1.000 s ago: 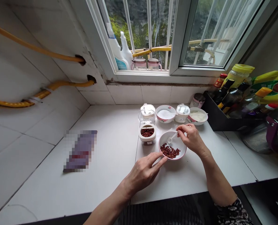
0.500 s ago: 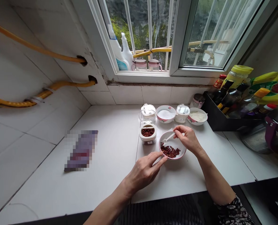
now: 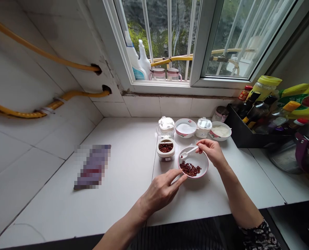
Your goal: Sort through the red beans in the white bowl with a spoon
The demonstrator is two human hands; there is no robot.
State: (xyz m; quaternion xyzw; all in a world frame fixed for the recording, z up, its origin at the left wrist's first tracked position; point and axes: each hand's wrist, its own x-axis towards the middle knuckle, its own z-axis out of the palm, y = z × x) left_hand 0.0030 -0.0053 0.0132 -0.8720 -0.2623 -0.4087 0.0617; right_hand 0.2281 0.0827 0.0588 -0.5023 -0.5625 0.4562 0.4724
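A white bowl [image 3: 204, 166] with a pink rim holds a heap of dark red peppercorns [image 3: 190, 169]. My right hand [image 3: 211, 151] pinches the handle of a small white spoon [image 3: 188, 153], whose scoop hangs over the bowl's left side with a few grains in it. The stretched fingers of my left hand [image 3: 164, 187] are apart, their tips resting against the near left rim of the bowl. Just left of the bowl stands an uncovered seasoning jar [image 3: 165, 152] full of the same red grains.
Behind stand a lidded jar [image 3: 166, 125], a bowl of white grains [image 3: 186, 128], another clear jar [image 3: 204, 127] and a bowl of pale flakes [image 3: 220, 131]. A black box of bottles [image 3: 239, 133] and a pot [image 3: 286, 156] are at right. A blurred purple packet [image 3: 93, 166] lies left.
My right hand has raised the spoon from the peppercorns to above them, with a few grains in its scoop. My left hand keeps its place at the rim. The view has shifted slightly.
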